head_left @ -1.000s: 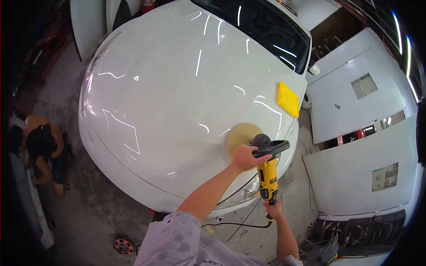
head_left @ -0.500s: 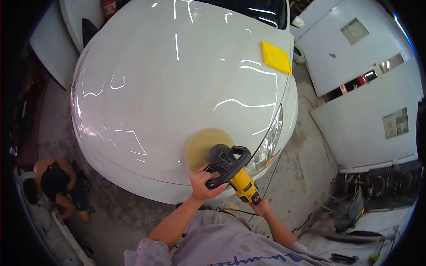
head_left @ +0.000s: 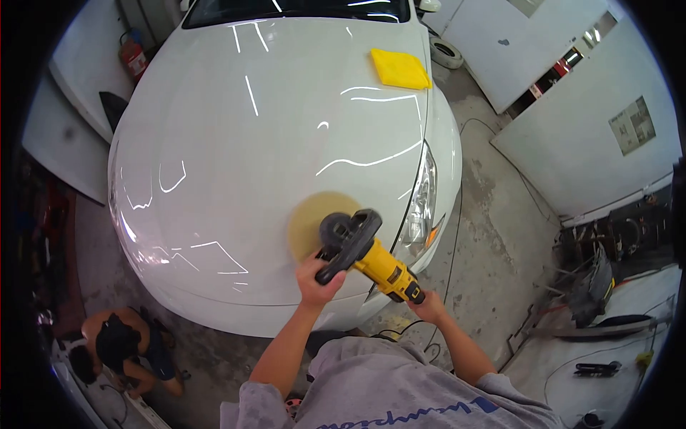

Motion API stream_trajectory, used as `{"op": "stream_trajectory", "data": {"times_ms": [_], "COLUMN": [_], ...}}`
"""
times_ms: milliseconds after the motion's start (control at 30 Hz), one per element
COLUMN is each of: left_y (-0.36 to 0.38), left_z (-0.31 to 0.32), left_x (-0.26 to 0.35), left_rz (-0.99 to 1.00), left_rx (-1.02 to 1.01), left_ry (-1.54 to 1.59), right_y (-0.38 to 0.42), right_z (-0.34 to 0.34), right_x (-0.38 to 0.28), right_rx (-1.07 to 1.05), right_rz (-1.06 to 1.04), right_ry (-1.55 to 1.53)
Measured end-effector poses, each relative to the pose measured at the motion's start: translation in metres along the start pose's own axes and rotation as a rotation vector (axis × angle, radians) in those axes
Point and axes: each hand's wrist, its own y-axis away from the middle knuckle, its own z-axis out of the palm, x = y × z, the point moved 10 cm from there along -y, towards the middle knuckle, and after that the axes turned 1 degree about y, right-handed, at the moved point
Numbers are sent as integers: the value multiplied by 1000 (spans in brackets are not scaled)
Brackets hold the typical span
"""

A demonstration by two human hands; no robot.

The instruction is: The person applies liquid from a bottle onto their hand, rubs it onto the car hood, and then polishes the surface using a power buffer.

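Observation:
A yellow and black car polisher [head_left: 386, 268] rests its round yellow pad [head_left: 307, 222] on the front part of a white car hood [head_left: 214, 171], near the headlight [head_left: 421, 204]. The pad's outline is blurred. My left hand [head_left: 319, 281] is wrapped round the polisher's black loop handle [head_left: 349, 247]. My right hand [head_left: 429, 306] grips the rear end of the yellow body, where a dark power cord hangs below. A folded yellow cloth [head_left: 400, 69] lies on the hood toward the windshield.
Another person [head_left: 128, 350] crouches at lower left beside a pale panel. White panels [head_left: 586, 136] stand at right, near a tire [head_left: 446, 53]. Cords [head_left: 451, 264] run across the concrete floor. A fire extinguisher [head_left: 133, 57] is at upper left.
The camera view has shifted. The polisher has moved a little farther up the hood from its front edge, and its body now slants more to the right. Both hands keep their hold.

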Motion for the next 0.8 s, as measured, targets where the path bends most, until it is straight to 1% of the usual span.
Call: {"op": "stream_trajectory", "data": {"times_ms": [33, 100, 133, 200, 267, 333, 367, 400, 433, 467, 533, 600, 667, 733, 767, 800], "left_y": [10, 32, 42, 53, 54, 46, 39, 30, 16, 1, -28, -65, -104, -144, -163, -178], "left_z": [-3, -10, -14, -18, -15, -7, -6, -2, 2, 10, 35, 62, 87, 111, 122, 133], "left_x": [4, 15, 21, 29, 28, 28, 26, 27, 39, 36, 8, -10, -33, -38, -36, -38], "left_rz": [20, 41, 41, 44, 9, 35, 46, 59, 131, 146, 13, -82, -223, -238, -226, -264], "left_rx": [7, 0, 22, 34, -53, -93, -51, -8, 66, 48, -94, -170, -217, -221, -239, -268], "left_ry": [-29, -67, -113, -166, -172, -200, -185, -169, -163, -168, -119, -82, -11, 65, 66, 73], "right_y": [5, 17, 21, 31, 32, 31, 26, 19, 12, 4, -12, -25, -42, -55, -60, -63], "right_z": [6, 28, 34, 52, 62, 61, 60, 53, 45, 38, 8, -22, -45, -69, -79, -85], "right_x": [6, 16, 19, 24, 30, 23, 23, 25, 25, 24, 18, 10, 7, -6, -8, -13], "right_rx": [2, -81, -82, -184, -180, -210, -206, -169, -129, -120, -35, 1, 38, 104, 119, 114], "right_rz": [8, 8, 13, -14, -38, -17, -18, -14, -9, -9, -6, 28, 69, -31, -25, -36], "right_ry": [-17, 32, 16, -1, -59, -89, -113, -104, -94, -116, -101, -125, -150, -228, -242, -303]}}
